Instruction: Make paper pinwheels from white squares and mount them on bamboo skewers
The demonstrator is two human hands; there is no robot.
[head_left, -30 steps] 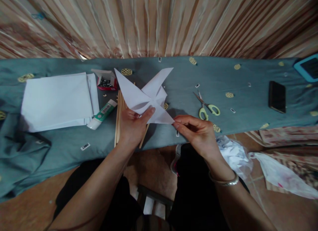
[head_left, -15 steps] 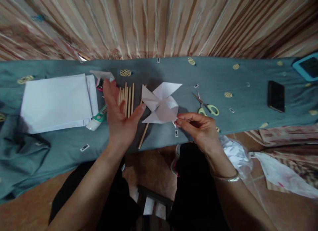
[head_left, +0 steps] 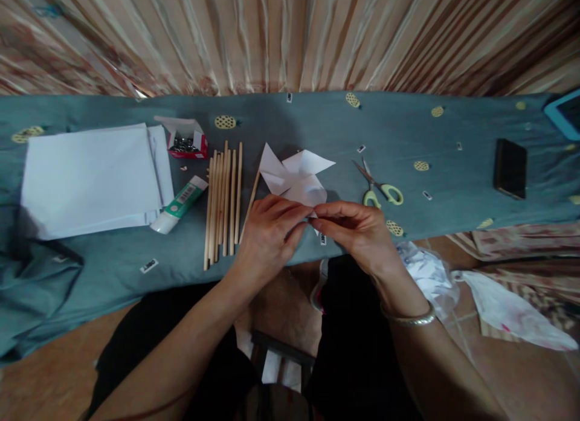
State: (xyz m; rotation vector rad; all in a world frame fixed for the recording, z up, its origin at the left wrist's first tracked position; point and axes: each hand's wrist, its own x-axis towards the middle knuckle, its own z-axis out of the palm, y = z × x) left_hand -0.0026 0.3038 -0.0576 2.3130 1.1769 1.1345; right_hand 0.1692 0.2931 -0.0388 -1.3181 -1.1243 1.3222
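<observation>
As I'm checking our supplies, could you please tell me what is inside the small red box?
The open red box holds small, shiny metal pieces. Its bottom and any pieces below the top ones are covered.

Matt paper pinwheel, smooth wooden sticks, creased matt cloth, scissors — metal blades and plastic-looking handles

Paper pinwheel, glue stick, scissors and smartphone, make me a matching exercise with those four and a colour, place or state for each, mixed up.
1. paper pinwheel
2. glue stick
3. scissors
4. smartphone

A. open, with pale green handles
B. black, right of the scissors
C. green and white, between paper stack and wooden sticks
D. white, partly behind the left hand

Pairs: 1-D, 2-C, 3-A, 4-B
</observation>
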